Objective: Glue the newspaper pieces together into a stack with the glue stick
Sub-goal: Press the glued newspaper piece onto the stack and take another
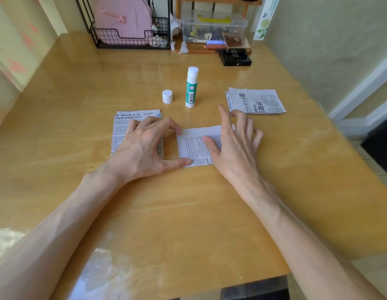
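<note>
Thumb and forefinger of our left hand (142,146) press the newspaper piece (192,146) down; our right hand (235,146) rests spread on it.

I see the left hand (145,144) arched over the left newspaper stack (123,131), thumb and forefinger tip pressing the loose newspaper piece (194,146) beside it. The right hand (233,139) rests on that piece, fingers spread. Behind stand the uncapped glue stick (191,87) and its cap (167,96).

Green-and-white glue stick (191,87), white cap (167,96), black-printed newspaper pieces (256,101), honey-brown table (177,202)
</note>
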